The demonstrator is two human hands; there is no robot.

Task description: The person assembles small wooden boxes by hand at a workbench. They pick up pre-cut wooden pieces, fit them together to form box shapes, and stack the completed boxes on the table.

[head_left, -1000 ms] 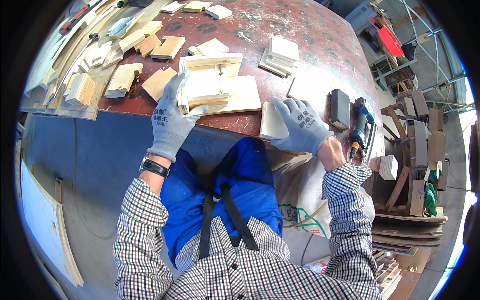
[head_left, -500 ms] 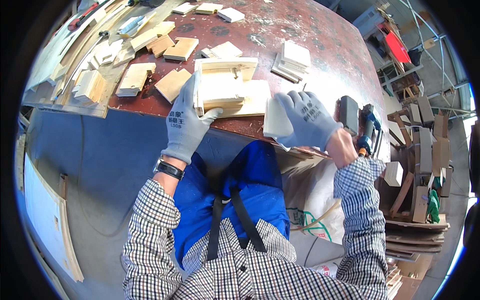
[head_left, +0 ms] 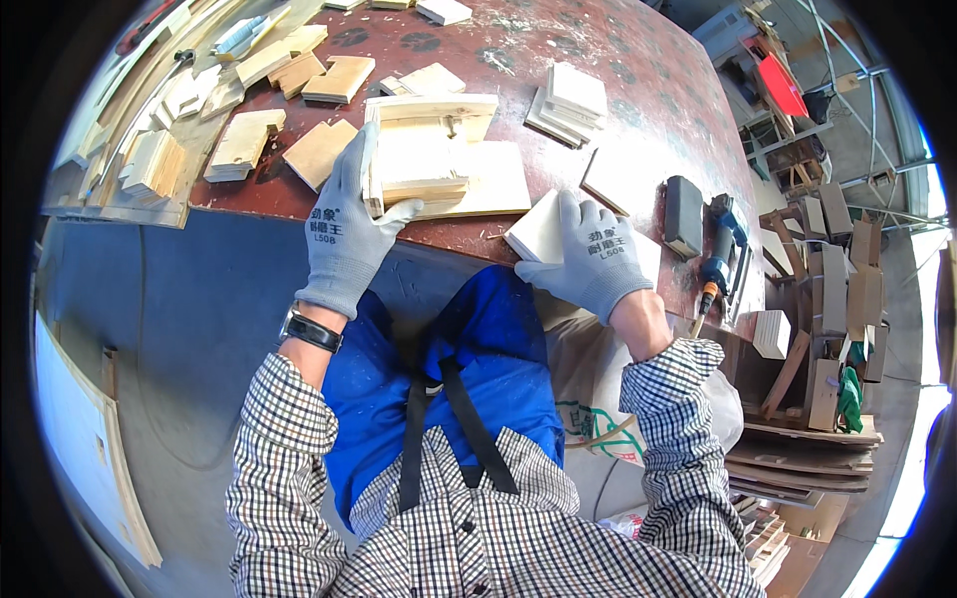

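Observation:
Both my hands wear pale grey gloves. My left hand (head_left: pixel 349 234) closes around the left end of a pale wooden assembly (head_left: pixel 424 164) at the table's near edge, its thumb along the near side. An upright board forms that left end, and a strip runs along the back. Just to the right, my right hand (head_left: pixel 596 249) grips a thin pale board (head_left: pixel 533 227) at the table edge, thumb on the near side; its fingers cover part of it. Another flat board (head_left: pixel 610 177) lies beyond this hand. A stack of small boards (head_left: pixel 570 103) sits farther back.
Right of my right hand stand a black block (head_left: pixel 684 216) and a blue-black air tool (head_left: pixel 720 254) with a hose. Notched wood pieces (head_left: pixel 244 143) and offcuts lie left on the dark red table (head_left: pixel 478 75). A white sack (head_left: pixel 583 374) hangs below the edge.
My right hand has drawn slightly nearer to me and turned, and the board in it now slants. A flat board beyond that hand shows more clearly. My left hand keeps its hold.

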